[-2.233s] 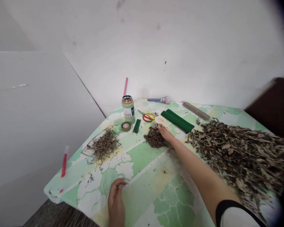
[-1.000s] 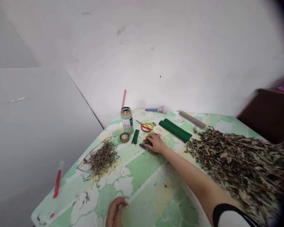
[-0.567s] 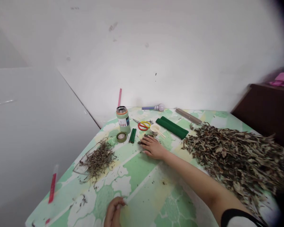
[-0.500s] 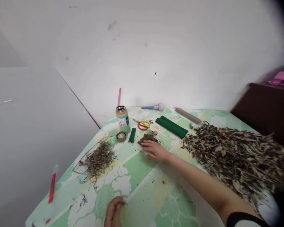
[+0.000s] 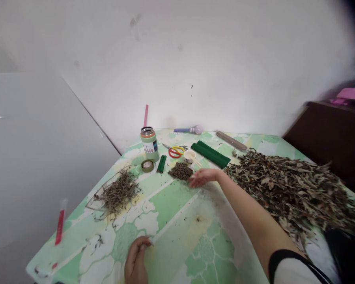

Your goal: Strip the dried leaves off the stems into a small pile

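My right hand is by the right edge of a small heap of dark, crumbled plant bits, low over the table. Its fingers are stretched out and it grips nothing. At the near edge my left hand rests with its fingers curled together; whether anything is in them is hidden. Behind the heap stand a small white cup with pale sticks leaning in it and two small green rolls. To the right spreads a large pile of dried leaves; on the left lies a tangle of dry stems.
An open green thermos stands at the back left, with its lid in front. Scissors, large green rolls, a brown roll and a purple-handled tool lie along the back. A white wall rises behind the table.
My right hand has moved off the small heap to its right side, so more of the heap shows. My left hand keeps its curled pose. The view has shifted slightly.
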The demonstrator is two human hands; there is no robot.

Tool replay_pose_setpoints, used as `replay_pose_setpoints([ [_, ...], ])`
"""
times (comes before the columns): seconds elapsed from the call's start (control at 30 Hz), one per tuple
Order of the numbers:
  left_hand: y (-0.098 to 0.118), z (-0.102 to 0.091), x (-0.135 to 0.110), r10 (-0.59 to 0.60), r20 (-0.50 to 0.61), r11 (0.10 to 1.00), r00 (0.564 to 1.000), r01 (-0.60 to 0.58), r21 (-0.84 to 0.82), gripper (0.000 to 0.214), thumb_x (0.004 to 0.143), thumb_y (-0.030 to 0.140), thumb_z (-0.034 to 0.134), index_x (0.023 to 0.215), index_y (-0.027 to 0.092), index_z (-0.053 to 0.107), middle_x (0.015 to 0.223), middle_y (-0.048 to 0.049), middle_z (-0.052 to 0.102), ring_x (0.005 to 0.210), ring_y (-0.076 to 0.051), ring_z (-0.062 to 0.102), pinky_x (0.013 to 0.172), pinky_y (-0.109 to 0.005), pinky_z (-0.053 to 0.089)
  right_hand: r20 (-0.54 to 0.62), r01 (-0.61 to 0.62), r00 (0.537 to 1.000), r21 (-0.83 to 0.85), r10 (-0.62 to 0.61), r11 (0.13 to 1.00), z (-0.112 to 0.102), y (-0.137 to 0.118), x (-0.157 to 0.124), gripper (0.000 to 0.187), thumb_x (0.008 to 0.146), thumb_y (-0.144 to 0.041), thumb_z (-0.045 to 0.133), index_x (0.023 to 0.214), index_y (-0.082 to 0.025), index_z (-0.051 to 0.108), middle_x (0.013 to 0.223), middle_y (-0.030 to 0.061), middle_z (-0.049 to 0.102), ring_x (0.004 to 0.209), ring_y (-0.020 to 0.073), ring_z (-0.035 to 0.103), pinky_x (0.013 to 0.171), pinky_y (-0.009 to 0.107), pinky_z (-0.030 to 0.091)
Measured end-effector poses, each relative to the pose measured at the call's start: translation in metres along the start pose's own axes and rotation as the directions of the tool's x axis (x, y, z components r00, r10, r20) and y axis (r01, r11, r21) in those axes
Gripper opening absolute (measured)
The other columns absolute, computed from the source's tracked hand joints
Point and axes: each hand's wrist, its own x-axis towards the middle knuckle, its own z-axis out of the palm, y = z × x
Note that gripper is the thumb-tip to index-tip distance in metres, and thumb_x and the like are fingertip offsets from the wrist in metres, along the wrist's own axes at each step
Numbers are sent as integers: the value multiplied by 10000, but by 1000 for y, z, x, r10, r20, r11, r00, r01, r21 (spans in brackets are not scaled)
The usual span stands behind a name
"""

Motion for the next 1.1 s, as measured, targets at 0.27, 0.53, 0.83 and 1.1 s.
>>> replay_pose_setpoints([
  [0.27,12,3,-7,67,13,998,998,-68,14,238,699,415,563,753,190,619,809,-20,615,841,-199,539,831,-310,394,115,79,989,81,-88,994,6,-5,-23,465,842,-425,550,1116,-52,586,1145,229,619,1008,232,639,873,348,497],
  [0.53,13,3,-9,146,-6,989,989,-146,8,200,754,374,527,764,192,608,809,-20,608,882,-198,545,829,-300,402,765,-383,463,-284,448,879,112,-5,-14,450,756,-496,624,1092,-197,636,1137,98,650,1075,203,609,871,320,508],
  [0.83,14,2,-10,147,-24,987,989,-149,-55,172,760,345,524,749,193,604,809,-19,606,899,-196,547,844,-299,401,496,-61,865,-49,77,997,152,17,-39,510,729,-502,643,1139,-203,598,1079,96,662,1016,211,633,888,359,488],
  [1.1,18,3,-11,151,-21,987,988,-152,-48,163,753,324,512,748,190,603,787,-13,605,868,-190,552,851,-306,399,-215,213,932,-333,-294,919,193,55,-67,479,814,-454,563,1193,-163,535,1135,141,581,1031,215,574,930,410,430],
])
